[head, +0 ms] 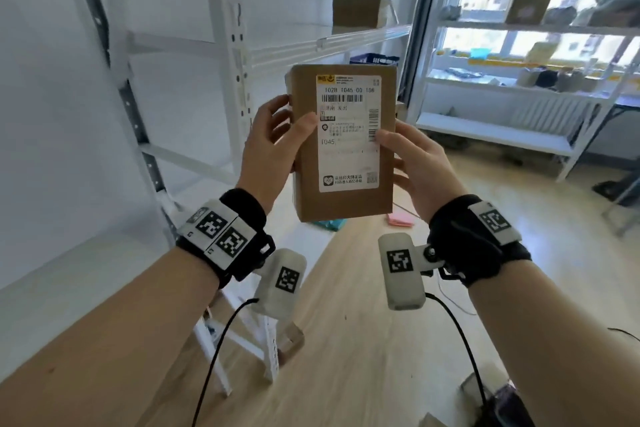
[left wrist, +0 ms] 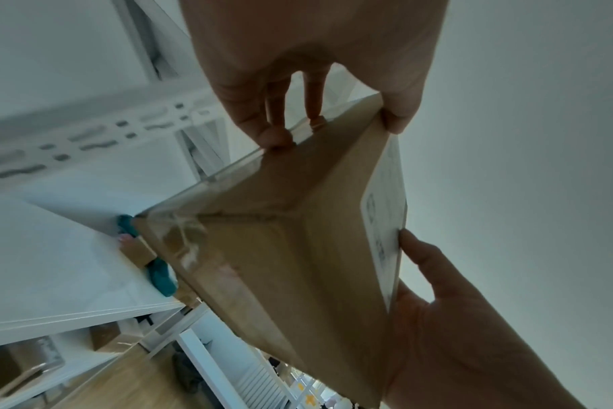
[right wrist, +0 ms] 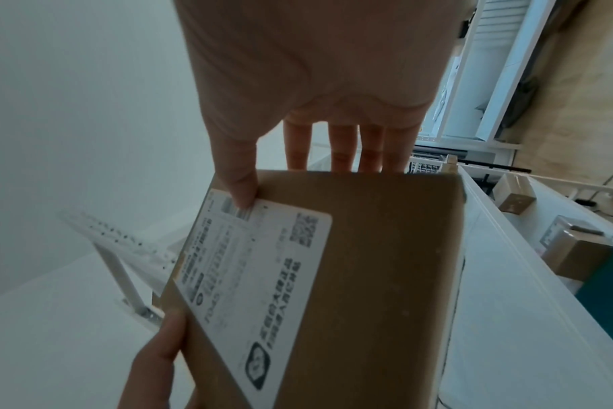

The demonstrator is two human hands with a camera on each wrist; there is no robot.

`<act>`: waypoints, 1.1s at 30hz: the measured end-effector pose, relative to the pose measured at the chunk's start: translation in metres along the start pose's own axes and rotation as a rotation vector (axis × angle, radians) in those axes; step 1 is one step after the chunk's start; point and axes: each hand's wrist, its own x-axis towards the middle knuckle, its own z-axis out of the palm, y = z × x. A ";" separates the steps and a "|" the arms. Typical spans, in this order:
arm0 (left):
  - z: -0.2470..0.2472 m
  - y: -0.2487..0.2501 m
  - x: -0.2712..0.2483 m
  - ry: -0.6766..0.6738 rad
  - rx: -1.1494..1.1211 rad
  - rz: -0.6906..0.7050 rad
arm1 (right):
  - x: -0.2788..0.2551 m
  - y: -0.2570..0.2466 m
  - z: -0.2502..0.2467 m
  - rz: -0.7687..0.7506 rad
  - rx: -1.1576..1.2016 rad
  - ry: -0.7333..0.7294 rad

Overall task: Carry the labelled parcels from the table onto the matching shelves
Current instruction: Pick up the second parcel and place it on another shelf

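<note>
1. The near rack (head: pixel 228 45) stands at the left, its closest shelves white and bare as far as the head view shows; one brown box (head: pixel 356 12) sits on an upper shelf further back.
2. The left hand (head: pixel 273 142) grips the parcel's left edge, thumb on the label face and fingers curled round behind (the left wrist view shows the fingertips pressed to the back edge).
3. The parcel (head: pixel 346 204) is held upright in mid-air at chest height, between the two hands, its label (head: pixel 348 135) turned to the head camera; "1045" is readable on it.
4. The right hand (head: pixel 419 166) holds the right edge, thumb on the label and fingers out flat behind the box.
5. The far rack (head: pixel 519 87) by the window carries several items, too blurred to name.
6. Judgement: this parcel is off the table and being read, not yet shelved. More boxes (right wrist: pixel 571 249) lie on a white surface in the right wrist view, so carrying seems far from finished.
</note>
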 end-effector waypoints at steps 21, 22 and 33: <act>0.136 -0.011 0.278 0.096 -0.039 0.351 | 0.313 -0.057 -0.075 -0.284 0.107 -0.019; 0.137 -0.012 0.289 0.120 -0.038 0.357 | 0.328 -0.058 -0.074 -0.286 0.128 -0.025; 0.132 -0.010 0.375 0.509 0.167 0.449 | 0.481 -0.075 -0.039 -0.332 0.205 -0.411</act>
